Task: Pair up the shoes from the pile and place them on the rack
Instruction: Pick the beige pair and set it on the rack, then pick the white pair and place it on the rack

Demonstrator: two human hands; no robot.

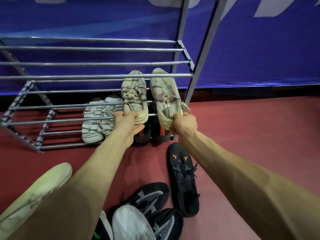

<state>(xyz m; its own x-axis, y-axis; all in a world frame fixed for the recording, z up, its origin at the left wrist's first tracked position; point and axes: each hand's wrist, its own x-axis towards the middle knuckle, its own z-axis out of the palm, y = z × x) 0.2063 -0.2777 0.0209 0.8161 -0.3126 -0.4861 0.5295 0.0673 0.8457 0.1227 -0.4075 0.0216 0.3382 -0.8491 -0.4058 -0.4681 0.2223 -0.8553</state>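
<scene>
Red floor, blue banner behind the grey shoe rack (188, 75). Left hand (128, 122) and right hand (184, 123) each grip a beige sneaker's (134, 96) heel on the middle tier. Best slid in level, toes far, pair (164, 94) side by side.

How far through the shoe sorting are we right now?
Done: a pale striped pair and a black-and-red pair sit on the bottom shelf. In hand: the left hand and right hand each hold a beige shoe. Left: black shoes and others on the floor.
</scene>
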